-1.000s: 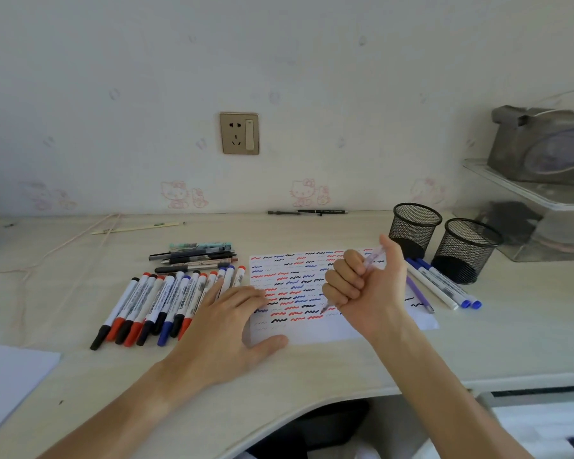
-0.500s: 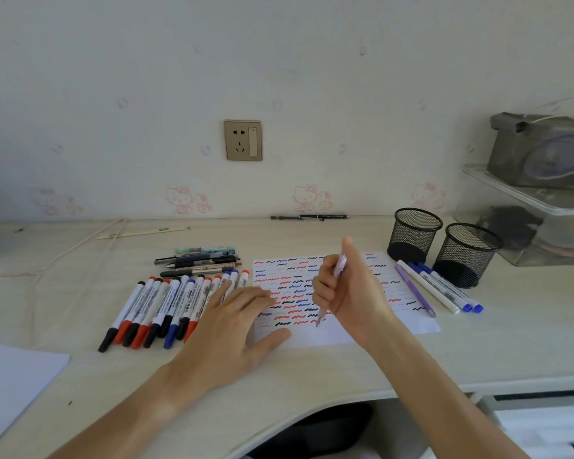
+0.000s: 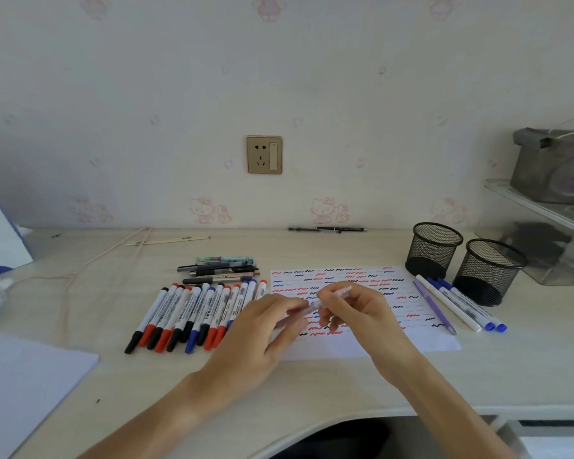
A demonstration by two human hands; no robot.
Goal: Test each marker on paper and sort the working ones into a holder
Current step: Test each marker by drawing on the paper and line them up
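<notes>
A pale pink pen point(image 3: 315, 305) hangs just above the test paper point(image 3: 352, 342), which is covered in red, blue and black squiggles. My right hand point(image 3: 362, 313) grips the pen's upper end, and my left hand point(image 3: 265, 329) pinches its lower end. A row of several white markers point(image 3: 196, 313) with red, black and blue caps lies left of the paper. Two black mesh holders point(image 3: 434, 248) point(image 3: 489, 271) stand at the right, both looking empty. A purple pen point(image 3: 433, 306) and three white markers point(image 3: 461, 306) lie between paper and holders.
Several dark pens point(image 3: 219, 270) lie behind the marker row. A cable point(image 3: 80, 270) runs across the left of the desk. A white sheet point(image 3: 24, 385) lies at the front left. A clear shelf unit point(image 3: 544, 210) stands at the right edge. Two pens point(image 3: 327, 229) lie by the wall.
My left hand has lifted off the paper's edge and joined my right hand on the pink pen. The pen has turned from upright writing pose to nearly level. The view tilted up.
</notes>
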